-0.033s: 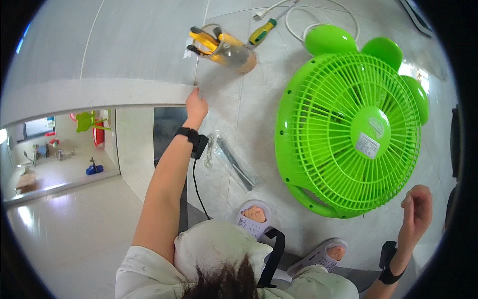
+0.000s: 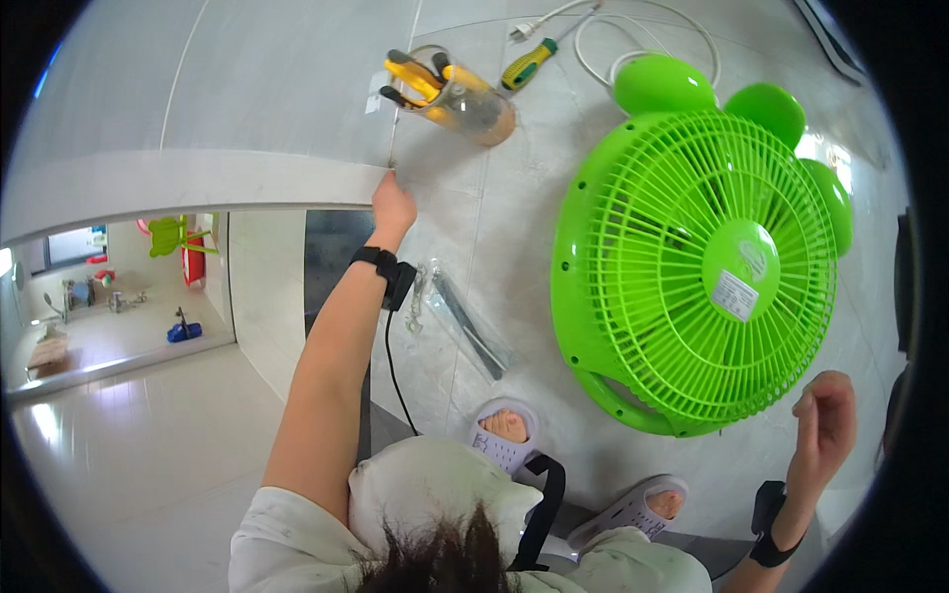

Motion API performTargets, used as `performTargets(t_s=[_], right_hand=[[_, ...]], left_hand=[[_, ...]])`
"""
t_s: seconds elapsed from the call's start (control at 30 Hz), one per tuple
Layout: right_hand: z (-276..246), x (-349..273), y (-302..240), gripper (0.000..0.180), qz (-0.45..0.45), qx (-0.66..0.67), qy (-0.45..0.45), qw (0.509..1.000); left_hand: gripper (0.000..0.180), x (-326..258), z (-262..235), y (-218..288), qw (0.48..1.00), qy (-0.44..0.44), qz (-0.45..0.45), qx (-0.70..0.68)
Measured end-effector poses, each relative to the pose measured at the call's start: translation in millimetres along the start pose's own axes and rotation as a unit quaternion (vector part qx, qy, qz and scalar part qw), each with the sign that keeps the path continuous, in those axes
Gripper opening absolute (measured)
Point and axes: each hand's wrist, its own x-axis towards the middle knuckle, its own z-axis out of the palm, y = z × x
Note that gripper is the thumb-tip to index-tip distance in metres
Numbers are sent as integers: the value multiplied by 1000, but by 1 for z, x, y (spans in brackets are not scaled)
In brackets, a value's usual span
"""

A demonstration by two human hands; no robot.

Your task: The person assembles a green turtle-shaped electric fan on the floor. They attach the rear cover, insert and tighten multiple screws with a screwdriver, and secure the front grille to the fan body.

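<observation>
spreading underneath: grey tiled floor [image 2: 494, 227], bearing a green-and-yellow screwdriver [image 2: 529, 65] and a clear cup [image 2: 484, 114] of yellow-handled tools [image 2: 417, 79]
green fan [image 2: 741, 269]: on the tiles, grille up, right of centre
left hand [image 2: 393, 206]: at the end of a white ledge [image 2: 198, 183]; fingertips hidden, so cannot tell whether it grips
right hand [image 2: 828, 425]: near the fan's lower right rim, fingers curled; cannot tell if anything is held
white power cable [image 2: 521, 33]: partly hidden behind the fan, cut off above
bright room at left [image 2: 129, 316]: small objects hard to make out
</observation>
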Motion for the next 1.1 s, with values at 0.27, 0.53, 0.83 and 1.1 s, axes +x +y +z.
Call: performTargets(t_s=[0.27,0.53,0.83,1.1], right_hand=[[50,17,-56,15,-153,-106,-70,980],[58,1,-54,13,-96,-207,-38,973],[34,-40,-64,14,-31,-308,-25,951],[28,-49,-56,13,-23,-318,-16,948]], left_hand=[[21,58,15,11,991,-98,-60,66],[11,70,9,15,999,-21,-44,-10],[12,110,37,12,999,0,49,5],[11,118,36,5,999,-17,48,18]])
